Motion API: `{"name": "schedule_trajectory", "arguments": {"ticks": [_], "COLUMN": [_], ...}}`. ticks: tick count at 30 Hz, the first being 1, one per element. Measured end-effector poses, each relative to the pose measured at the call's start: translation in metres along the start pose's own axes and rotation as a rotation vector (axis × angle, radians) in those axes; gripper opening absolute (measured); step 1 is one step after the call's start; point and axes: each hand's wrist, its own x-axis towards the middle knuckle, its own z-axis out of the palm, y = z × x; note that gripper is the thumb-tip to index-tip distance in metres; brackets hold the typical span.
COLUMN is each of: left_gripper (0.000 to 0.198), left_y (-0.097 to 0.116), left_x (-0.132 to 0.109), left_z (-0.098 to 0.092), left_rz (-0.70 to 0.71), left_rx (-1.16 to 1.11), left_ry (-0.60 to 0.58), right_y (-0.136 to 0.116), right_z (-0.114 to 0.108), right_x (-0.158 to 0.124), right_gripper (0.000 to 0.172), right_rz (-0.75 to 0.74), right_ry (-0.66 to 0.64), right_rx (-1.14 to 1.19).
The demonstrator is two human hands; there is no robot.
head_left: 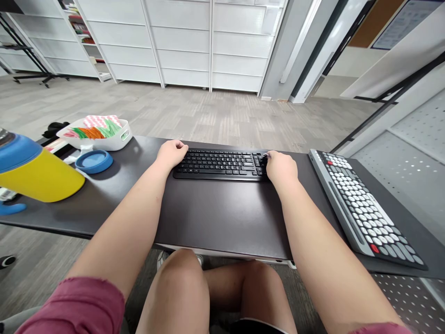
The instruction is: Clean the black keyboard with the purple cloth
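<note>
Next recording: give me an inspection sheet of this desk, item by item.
Surface: dark matte table, bare between the person and the keyboard.
Job's things: flat black keyboard, lying square along the table's far edge.
Clutter: grey keyboard with round white keys, angled at the right; yellow bottle with blue cap at the left; round blue lid; white plastic tray of colourful items.
Grippers: left hand curled at the flat black keyboard's left end, right hand at its right end; grip unclear.
Cables: nothing seen.
Surroundings: grey carpet floor; white panelled wall units; perforated white panel at the right.
</note>
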Motion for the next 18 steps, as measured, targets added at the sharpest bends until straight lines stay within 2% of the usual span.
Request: {"name": "schedule_trajectory", "arguments": {"ticks": [8, 18], "left_gripper": [0.020, 0.021], "left_y": [0.001, -0.002], "left_x": [0.000, 0.002], "left_z": [-0.001, 0.001], "left_rz": [-0.008, -0.006], "left_rx": [0.003, 0.007], "left_ry": [0.003, 0.005], "right_y": [-0.016, -0.022], "right_z": [-0.007, -0.014], "right_x": [-0.013, -0.020], "right_gripper": [0.047, 0.048], "right_rz": [-0.138, -0.147], "right_ry": [-0.027, -0.054], "right_rx": [0.050, 0.096]}}
